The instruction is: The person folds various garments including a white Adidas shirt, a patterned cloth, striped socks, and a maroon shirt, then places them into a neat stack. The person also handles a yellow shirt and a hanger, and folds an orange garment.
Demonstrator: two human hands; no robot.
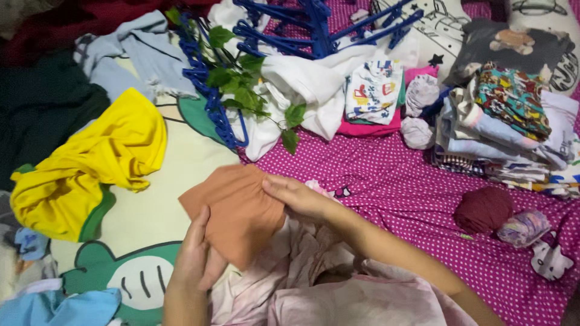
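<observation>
Both hands on small orange-brown cloth [234, 211], held flat just above pale pink garment [314, 284] at bottom centre. Left hand [194, 256] gripped cloth's lower left edge, thumb on top, fingers under. Right hand [297, 196] pinched right edge, fingers laid flat on fabric. Neither hand free, both closed on same piece.

Handling, judged from look: thin knit, light, fully limp, no stiffness. Sagged between grip pts, so needed two-pt hold at opposite edges or corners to stay spread. Not slippery, not fragile; prob. stretchy, so easy on the pull. Best grip: hems/corners, pinch w/ thumb + fingers.

Surroundings: yellow garment [90, 163] crumpled to left on cream sheet w/ green cartoon print [175, 175]. Blue plastic hangers [211, 90] tangled w/ green leafy sprig [241, 90] above cloth, white garment [308, 84] beside. Folded stack of printed clothes [501, 127] at right on magenta dotted sheet [393, 175], well apart from hands. Dark red rolled bundle [483, 208] and small pastel roll [524, 226] near right edge. Light blue cloth [60, 305] bottom left corner.
</observation>
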